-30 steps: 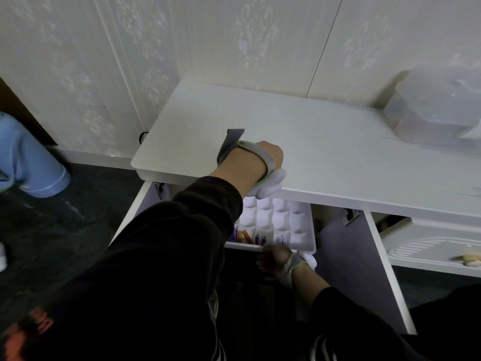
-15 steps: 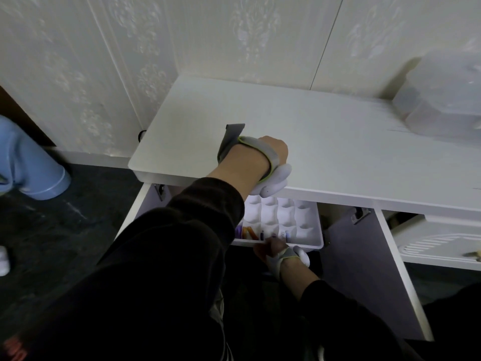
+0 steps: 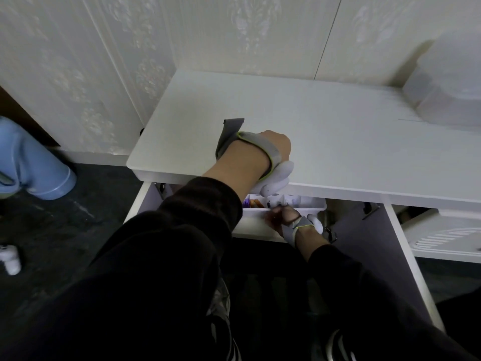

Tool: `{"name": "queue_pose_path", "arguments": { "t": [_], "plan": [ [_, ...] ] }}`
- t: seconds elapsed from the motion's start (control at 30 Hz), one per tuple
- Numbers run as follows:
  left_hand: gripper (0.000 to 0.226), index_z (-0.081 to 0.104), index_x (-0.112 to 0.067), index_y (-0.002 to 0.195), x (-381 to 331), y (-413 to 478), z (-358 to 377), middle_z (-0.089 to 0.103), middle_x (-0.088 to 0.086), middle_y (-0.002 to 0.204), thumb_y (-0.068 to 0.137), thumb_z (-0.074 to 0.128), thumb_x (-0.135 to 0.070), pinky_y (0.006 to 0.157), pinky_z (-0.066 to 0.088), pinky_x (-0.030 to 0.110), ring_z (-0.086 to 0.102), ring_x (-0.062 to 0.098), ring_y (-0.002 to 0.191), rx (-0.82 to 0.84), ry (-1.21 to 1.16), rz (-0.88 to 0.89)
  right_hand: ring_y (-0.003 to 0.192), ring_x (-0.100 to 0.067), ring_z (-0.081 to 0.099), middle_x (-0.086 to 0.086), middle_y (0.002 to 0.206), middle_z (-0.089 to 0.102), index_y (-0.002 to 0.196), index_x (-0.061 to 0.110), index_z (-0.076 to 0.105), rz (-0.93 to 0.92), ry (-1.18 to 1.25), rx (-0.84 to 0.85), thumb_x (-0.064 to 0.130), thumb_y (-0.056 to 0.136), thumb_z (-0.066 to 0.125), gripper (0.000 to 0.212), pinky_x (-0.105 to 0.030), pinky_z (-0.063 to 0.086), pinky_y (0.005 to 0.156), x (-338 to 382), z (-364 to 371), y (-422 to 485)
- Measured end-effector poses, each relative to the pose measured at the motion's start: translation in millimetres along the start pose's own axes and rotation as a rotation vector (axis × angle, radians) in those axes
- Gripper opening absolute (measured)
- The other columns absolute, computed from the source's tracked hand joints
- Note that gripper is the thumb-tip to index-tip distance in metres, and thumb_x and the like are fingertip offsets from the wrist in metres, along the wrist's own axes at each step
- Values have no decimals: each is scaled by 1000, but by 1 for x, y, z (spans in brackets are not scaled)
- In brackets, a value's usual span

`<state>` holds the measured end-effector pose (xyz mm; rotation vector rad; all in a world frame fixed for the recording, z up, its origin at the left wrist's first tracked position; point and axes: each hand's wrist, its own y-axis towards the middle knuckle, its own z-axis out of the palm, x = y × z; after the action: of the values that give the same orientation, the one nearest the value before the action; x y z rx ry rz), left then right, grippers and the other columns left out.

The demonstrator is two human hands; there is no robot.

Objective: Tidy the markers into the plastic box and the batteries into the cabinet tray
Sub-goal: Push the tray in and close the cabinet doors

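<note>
A white compartment tray (image 3: 311, 206) sits inside the open cabinet, mostly hidden under the cabinet top (image 3: 338, 131). Only its front row shows, with orange and purple batteries (image 3: 253, 203) in the left cells. My right hand (image 3: 289, 220) grips the tray's front rim from below. My left hand (image 3: 260, 152) rests as a closed fist on the front edge of the cabinet top, directly above the tray; its fingers are hidden. The translucent plastic box (image 3: 447, 95) stands at the back right of the top. No markers are visible.
Both cabinet doors hang open: the left door (image 3: 140, 201) and the right door (image 3: 406, 256). A white slatted tray (image 3: 447, 237) lies beyond the right door. A blue bin (image 3: 33, 162) and a small white object (image 3: 10, 259) are on the dark floor at left.
The tray has slid farther back under the cabinet top, with my right hand following on its front rim. Fewer compartments show now. My left hand has stayed on the top's edge.
</note>
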<state>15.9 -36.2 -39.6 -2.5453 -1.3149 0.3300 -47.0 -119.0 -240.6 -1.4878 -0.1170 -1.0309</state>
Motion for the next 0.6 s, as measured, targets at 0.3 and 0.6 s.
{"name": "queue_pose_path", "arguments": {
  "t": [0.3,0.6],
  "plan": [
    [32,40,-12,55,0,-20,5,48,8,56,85,51,-12,44,24,22,40,17,48,41,-73,-17,54,-20,57,-6,68,56,73,10,52,-21,-262,-35,5,90,41,21,-26,45,51,-1,-4,-33],
    [19,67,-4,78,11,-85,17,68,11,88,84,55,-18,58,42,25,65,34,93,123,-54,-114,100,-34,67,-17,110,67,111,3,61,-158,-782,-183,28,86,49,38,-39,54,90,28,-41,-131]
  ]
}}
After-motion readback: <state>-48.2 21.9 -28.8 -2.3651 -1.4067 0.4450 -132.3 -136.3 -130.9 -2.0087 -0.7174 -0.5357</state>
